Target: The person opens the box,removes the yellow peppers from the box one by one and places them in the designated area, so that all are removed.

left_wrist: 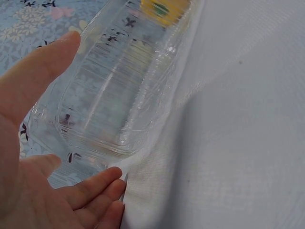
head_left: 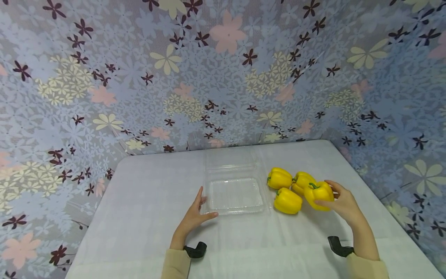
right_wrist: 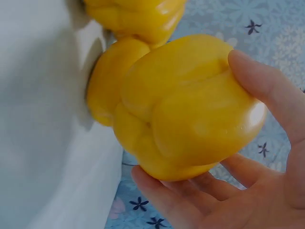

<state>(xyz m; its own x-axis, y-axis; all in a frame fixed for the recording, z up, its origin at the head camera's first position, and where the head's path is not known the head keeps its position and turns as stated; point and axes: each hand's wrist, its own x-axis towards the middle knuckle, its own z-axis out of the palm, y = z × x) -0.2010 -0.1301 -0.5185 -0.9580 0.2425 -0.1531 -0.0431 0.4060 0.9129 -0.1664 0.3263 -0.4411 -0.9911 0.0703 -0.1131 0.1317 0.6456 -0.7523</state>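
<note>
My right hand [head_left: 344, 201] grips a yellow bell pepper [right_wrist: 190, 109], thumb on one side and fingers on the other, at the right of the group. Three more yellow peppers lie close by on the table: one at the back left [head_left: 280, 178], one behind the held one [head_left: 302, 182] and one in front [head_left: 288, 201]. A clear plastic clamshell container [head_left: 236, 195] stands left of them, its lid [head_left: 230, 159] folded back. Beside its front left corner is my left hand [head_left: 192, 219], thumb and fingers spread and holding nothing; the left wrist view shows the container wall [left_wrist: 109, 95] past the fingers.
A white cloth covers the table [head_left: 146, 217]. Behind it hangs a floral-patterned curtain [head_left: 223, 89], which also runs down along both sides. Black wrist mounts [head_left: 196, 250] sit on both arms.
</note>
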